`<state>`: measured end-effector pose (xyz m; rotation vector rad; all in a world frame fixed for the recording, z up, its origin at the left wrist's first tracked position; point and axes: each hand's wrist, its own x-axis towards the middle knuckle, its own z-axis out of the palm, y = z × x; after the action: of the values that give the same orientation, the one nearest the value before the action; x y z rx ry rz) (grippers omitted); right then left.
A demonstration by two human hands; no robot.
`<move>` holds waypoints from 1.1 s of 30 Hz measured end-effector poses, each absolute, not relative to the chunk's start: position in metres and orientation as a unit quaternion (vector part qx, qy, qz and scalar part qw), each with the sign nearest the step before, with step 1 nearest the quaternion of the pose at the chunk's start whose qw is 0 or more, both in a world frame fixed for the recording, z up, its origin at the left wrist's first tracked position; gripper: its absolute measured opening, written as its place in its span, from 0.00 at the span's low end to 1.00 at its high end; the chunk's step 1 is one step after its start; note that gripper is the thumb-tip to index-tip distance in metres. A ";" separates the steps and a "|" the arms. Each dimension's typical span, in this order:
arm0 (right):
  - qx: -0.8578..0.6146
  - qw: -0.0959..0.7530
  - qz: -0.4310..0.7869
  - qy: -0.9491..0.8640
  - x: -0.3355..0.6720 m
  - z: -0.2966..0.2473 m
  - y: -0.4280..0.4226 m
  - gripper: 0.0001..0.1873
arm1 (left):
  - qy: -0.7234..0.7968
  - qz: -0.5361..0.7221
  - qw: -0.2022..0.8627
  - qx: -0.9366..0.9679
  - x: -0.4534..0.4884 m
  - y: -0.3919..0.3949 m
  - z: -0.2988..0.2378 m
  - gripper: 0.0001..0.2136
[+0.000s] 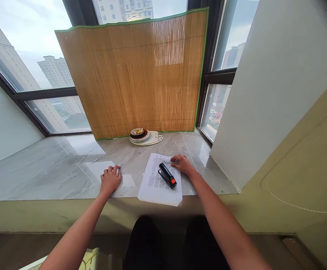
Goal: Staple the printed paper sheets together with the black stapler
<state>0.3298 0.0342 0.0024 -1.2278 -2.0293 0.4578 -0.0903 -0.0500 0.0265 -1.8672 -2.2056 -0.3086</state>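
A printed sheet of paper [154,183] lies on the marble sill, its near edge hanging slightly over the front. A black stapler with an orange-red end [167,175] rests on the paper. My right hand [182,164] lies at the paper's upper right corner, fingers curled down onto the sheet, holding nothing I can make out. My left hand [110,179] rests on the sill to the left of the paper, fingers loosely bent and pressed down, with nothing in it.
A stack of plates [145,137] stands at the back of the marble sill [53,168], in front of a bamboo mat [135,75] leaning on the window. A white wall [264,93] closes the right side. My dark-clothed knees [163,243] show below.
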 end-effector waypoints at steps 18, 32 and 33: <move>-0.436 0.413 0.189 -0.777 0.328 0.005 0.032 0.11 | -0.754 -0.101 0.120 -0.637 -0.089 -0.050 0.027 0.18; -0.426 0.449 0.286 -0.732 0.329 0.006 0.034 0.10 | -0.753 -0.109 0.124 -0.637 -0.092 -0.046 0.023 0.17; -0.422 0.448 0.297 -0.730 0.330 0.006 0.034 0.10 | -0.753 -0.109 0.123 -0.637 -0.092 -0.047 0.023 0.17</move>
<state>0.3299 0.0343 0.0064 -1.0457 -1.8067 0.7364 -0.0923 -0.0466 0.0232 -1.8578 -2.1981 -0.3173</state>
